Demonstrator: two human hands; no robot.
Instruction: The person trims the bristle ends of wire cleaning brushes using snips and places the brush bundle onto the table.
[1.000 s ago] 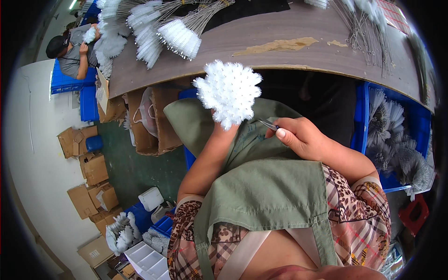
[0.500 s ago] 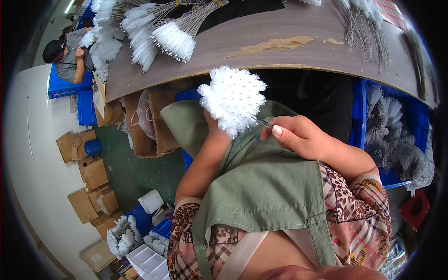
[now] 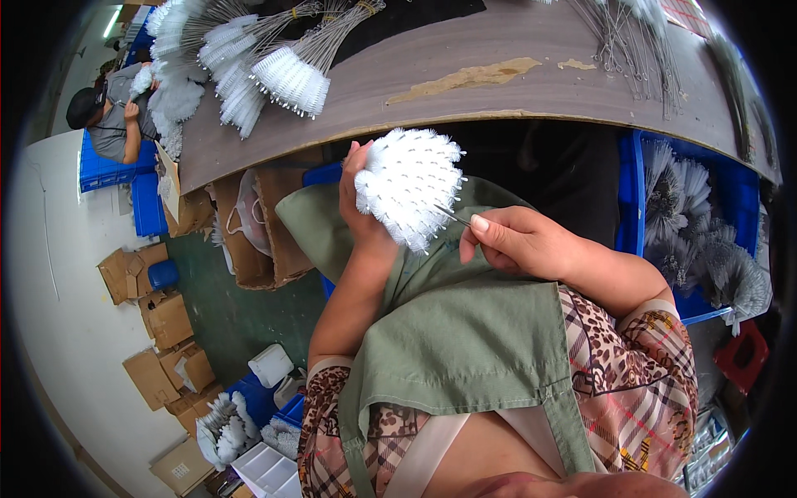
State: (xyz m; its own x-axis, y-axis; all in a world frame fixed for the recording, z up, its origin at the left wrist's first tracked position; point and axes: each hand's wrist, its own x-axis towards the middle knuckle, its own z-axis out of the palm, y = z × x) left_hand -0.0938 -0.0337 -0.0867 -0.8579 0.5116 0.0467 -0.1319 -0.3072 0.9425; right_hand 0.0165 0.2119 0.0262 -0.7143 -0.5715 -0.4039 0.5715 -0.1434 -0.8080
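A thick round bunch of white bristle brushes [image 3: 411,184] is held up in front of my green apron, bristle tips toward me. My left hand [image 3: 357,206] wraps around its left side; the fingertips show past the edge, and the rest of the grip is hidden behind the bristles. At the bunch's lower right, my right hand [image 3: 515,241] pinches a thin dark wire stem [image 3: 451,215] between thumb and fingers. The stem's far end meets the bristles.
A worn brown table [image 3: 357,100] lies ahead, with tied wire-handled brushes [image 3: 295,79] at its left. At the right stands a blue crate [image 3: 633,195] of brushes. Cardboard boxes [image 3: 286,224] sit below the table's left part. A person [image 3: 116,116] works at far left.
The brush bunch has turned and shifted slightly left. More of my left fingers now show beside it. My right hand has moved slightly left and still pinches the wire stem.
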